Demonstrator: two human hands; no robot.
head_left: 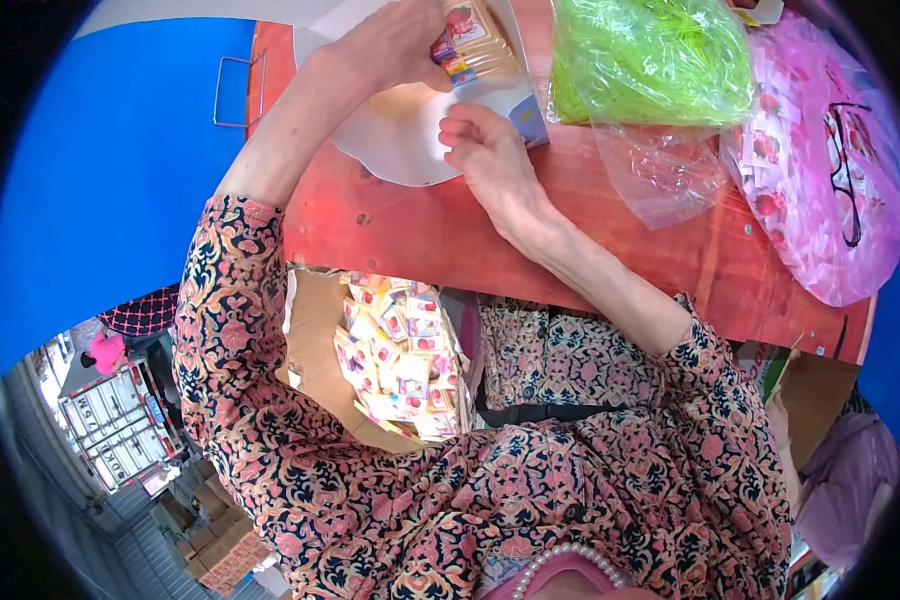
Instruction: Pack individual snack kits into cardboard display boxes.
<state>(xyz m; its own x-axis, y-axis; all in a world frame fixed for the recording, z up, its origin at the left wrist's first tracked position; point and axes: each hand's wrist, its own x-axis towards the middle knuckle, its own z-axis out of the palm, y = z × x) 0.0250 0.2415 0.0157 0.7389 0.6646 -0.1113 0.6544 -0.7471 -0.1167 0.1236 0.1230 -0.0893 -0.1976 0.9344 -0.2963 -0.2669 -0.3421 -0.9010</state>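
Works at a red tabletop (pixel 620 270) with a pink bag (pixel 805 200) along its right edge and a clear bag of green shreds (pixel 660 60) toward the far edge. Has an open white box (pixel 400 165) near the left edge, 2 hands apart over it: right hand (pixel 490 150) curled at the near side, left hand (pixel 395 45) against wrapped packets (pixel 475 30) inside; cannot tell whether either grips.

Red-stained, knotted wood with a soft sheen is seen in the table (pixel 420 235). The carton (pixel 400 160) is formed of smooth white card; packets (pixel 482 55) are wrapped in glossy film. Crinkled, shiny clear plastic is used for a bag (pixel 660 185), matt printed cloth for the sleeves (pixel 230 330).
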